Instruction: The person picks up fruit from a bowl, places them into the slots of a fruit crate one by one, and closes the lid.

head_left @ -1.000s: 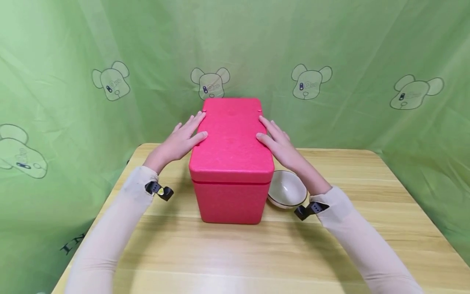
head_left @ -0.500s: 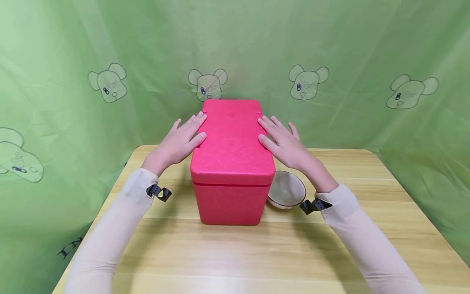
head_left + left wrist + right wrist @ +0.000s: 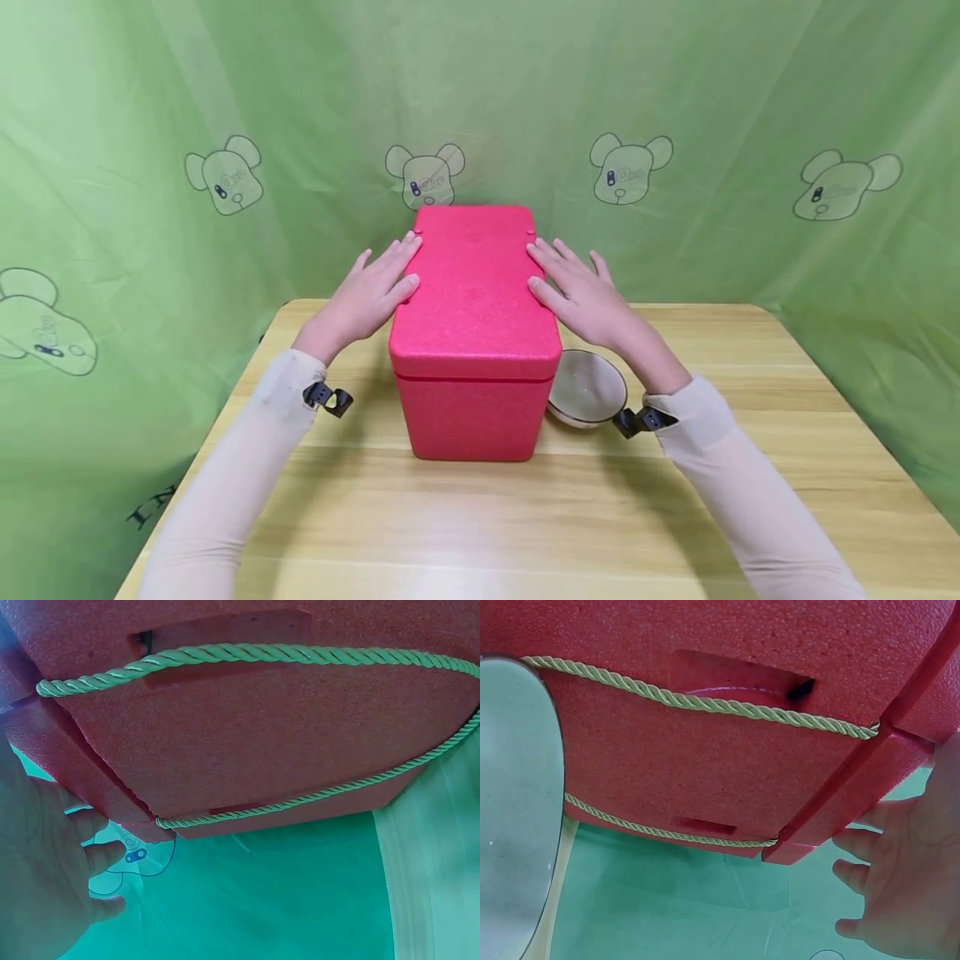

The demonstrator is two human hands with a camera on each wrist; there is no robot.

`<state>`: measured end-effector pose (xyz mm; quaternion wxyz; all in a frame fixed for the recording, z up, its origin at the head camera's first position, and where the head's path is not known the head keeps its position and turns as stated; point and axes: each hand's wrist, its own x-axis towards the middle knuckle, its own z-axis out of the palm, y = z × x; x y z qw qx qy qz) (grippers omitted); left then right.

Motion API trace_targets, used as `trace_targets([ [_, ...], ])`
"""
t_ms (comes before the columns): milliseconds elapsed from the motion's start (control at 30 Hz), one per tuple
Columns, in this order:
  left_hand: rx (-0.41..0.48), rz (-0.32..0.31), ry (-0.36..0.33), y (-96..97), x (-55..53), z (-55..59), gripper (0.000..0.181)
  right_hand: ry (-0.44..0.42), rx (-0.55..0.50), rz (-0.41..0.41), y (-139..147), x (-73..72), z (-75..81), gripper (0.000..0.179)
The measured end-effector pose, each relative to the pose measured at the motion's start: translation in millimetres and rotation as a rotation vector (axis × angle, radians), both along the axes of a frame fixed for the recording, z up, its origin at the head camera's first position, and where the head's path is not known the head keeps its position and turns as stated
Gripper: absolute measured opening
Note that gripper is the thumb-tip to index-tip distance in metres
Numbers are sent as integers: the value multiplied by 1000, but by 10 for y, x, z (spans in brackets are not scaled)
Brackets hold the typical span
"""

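Note:
A red foam box stands on the wooden table, its matching lid seated on top. Along the lid's left edge rests my left hand, fingers straight and thumb on the top surface. My right hand touches the opposite edge, its fingers spread. Green-gold twisted rope runs along the box's side in the left wrist view, past a recessed slot. A similar rope shows on the other side in the right wrist view. Neither hand grips the rope.
A white bowl with a dark rim sits close against the box's right side, below my right forearm. The wooden table extends in front and to both sides. Green cloth with printed bear heads hangs behind.
My right hand has shifted slightly right and spread its fingers wider, the little finger lifting away. The left hand stays on the lid's edge. Box and bowl have not visibly moved.

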<state>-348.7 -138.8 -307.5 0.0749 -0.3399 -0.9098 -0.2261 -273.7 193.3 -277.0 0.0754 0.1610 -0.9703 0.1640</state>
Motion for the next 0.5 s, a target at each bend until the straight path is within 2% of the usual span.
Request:
trace_targets([
  [333, 17, -1, -18, -12, 2, 13, 66, -1, 5, 5, -1, -33, 16, 68],
  [400, 9, -9, -21, -16, -20, 21, 66, -12, 18, 5, 16, -62, 27, 69],
  [500, 20, -26, -36, -12, -109, 42, 66, -40, 16, 4, 63, -172, 51, 72],
])
